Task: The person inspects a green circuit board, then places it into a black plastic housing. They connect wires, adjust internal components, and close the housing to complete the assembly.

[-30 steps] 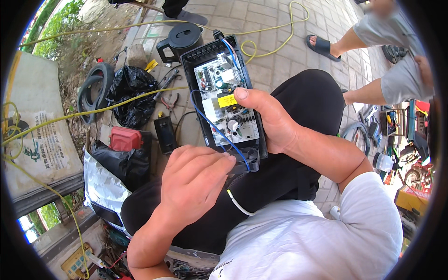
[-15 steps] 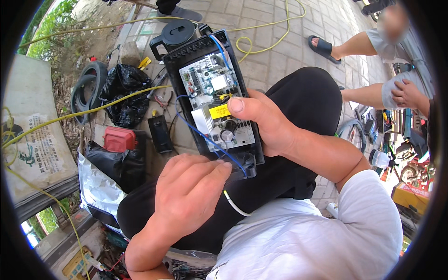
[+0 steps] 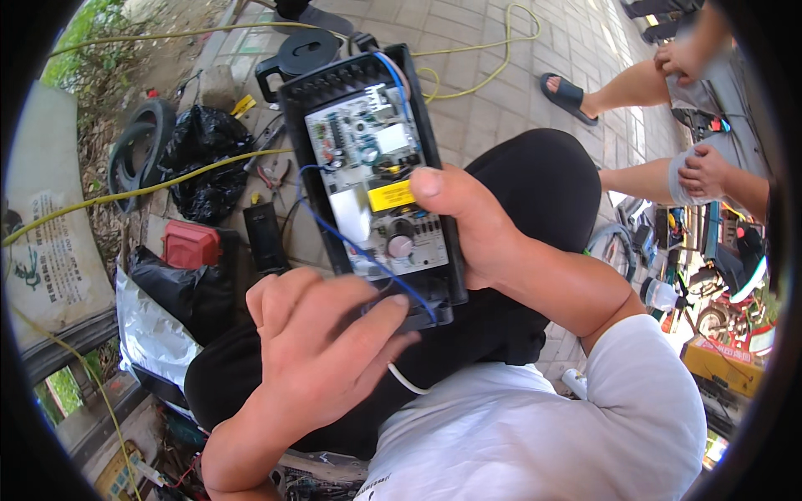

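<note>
Right hand (image 3: 480,224) grips a black circuit-board housing (image 3: 298,125) by its right edge, apparently steadying it; left hand (image 3: 313,351) bends blurred fingers at its lower end, hold unclear.

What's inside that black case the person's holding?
The black case holds a circuit board with a yellow block and a pale plate. The right hand hides part of the board's edge, and whatever is underneath the board is covered.

My right hand (image 3: 478,224) grips the open black housing (image 3: 355,77), thumb at the yellow label (image 3: 389,197) over its circuit board (image 3: 430,253). Left hand (image 3: 322,344) at the lower end, near the blue wire (image 3: 409,288); fingers blurred, can't tell if they touch.
</note>
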A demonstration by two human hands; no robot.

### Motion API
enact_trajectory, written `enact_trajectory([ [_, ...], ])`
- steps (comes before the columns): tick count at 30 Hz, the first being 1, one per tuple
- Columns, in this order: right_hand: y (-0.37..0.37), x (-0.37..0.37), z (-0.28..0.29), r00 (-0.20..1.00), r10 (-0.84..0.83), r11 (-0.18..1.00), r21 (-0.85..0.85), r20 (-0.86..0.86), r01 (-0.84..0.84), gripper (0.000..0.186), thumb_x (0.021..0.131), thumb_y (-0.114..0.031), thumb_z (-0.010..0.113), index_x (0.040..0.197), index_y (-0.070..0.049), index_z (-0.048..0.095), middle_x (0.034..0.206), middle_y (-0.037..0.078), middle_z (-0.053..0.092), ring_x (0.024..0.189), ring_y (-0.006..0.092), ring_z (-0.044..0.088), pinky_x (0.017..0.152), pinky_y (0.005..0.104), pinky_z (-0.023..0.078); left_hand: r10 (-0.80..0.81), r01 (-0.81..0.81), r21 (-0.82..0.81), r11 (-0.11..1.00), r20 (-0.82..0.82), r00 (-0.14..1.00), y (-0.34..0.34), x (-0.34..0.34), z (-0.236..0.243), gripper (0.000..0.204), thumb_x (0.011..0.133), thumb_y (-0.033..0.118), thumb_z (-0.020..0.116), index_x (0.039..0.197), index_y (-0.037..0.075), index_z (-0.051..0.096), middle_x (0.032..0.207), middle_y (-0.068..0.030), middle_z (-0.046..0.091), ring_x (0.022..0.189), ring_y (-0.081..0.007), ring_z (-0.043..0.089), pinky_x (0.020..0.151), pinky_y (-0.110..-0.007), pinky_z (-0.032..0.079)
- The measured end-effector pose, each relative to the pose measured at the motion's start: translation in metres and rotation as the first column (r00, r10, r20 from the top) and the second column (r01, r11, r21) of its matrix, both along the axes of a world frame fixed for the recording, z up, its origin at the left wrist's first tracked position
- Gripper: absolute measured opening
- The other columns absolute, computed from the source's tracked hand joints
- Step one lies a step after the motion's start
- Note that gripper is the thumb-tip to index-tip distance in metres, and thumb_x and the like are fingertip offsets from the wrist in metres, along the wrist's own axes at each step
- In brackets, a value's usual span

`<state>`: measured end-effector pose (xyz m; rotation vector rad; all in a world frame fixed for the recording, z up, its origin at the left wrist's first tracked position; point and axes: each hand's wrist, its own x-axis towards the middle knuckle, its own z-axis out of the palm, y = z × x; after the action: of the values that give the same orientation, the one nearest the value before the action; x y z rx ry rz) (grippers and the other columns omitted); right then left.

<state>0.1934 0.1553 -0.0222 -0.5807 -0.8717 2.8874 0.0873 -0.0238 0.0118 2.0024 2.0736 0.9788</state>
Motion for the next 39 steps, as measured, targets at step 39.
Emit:
enact_trajectory([
  [39,0.021,0.003,0.0,0.977,-0.197,0.957,0.2,-0.078,0.209,0.082,0.092,-0.059,0.049,0.144,0.003,0.036,0.128,0.026,0.057,0.115,0.0439,0.06,0.087,0.0522,0.059,0.292,0.105,-0.315,0.943,0.937,0.193,-0.006,0.015,-0.02,0.025,0.096,0.014,0.066,0.109,-0.006,0.064,0.092,-0.0065,0.067,0.088,-0.0096,0.062,0.082,-0.026,0.05],
])
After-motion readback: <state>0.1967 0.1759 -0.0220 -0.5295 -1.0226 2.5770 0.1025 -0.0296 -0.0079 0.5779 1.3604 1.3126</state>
